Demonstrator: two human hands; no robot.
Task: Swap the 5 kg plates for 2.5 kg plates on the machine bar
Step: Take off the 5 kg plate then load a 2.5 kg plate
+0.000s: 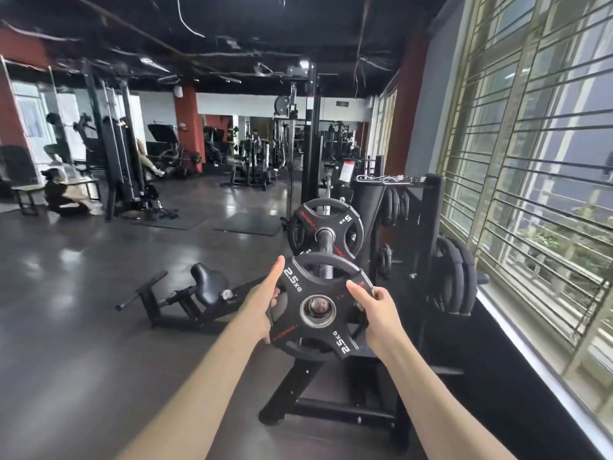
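Fingers [356, 288] of the right hand [381, 313] curl over the right edge of a 2.5 kg plate [316, 307], with the thumb lying on its face. On the other side, the left hand [265, 303] grips the left edge, its thumb stretched up along the rim and its other fingers tucked behind. Both hands are closed on this plate and hold it up in the air, face toward the camera. White marks on it read "2.5 KG" in 2 spots, and a shiny metal ring lines its middle hole.

Just behind and above the held plate, a 5 kg plate [325, 229] sits on the machine bar [325, 244]. The bar's metal end pokes out through the middle of that plate toward the camera. I cannot tell if the held plate touches the bar.

Below the hands stands the black frame of the machine [331, 410] on the dark, shiny floor [83, 310]. To the left, a black padded seat [209, 283] sits low on its own stand. To the right, more black plates hang on a rack [454, 280] near a big window with bars [537, 167]. Far back, more gym machines fill the room.
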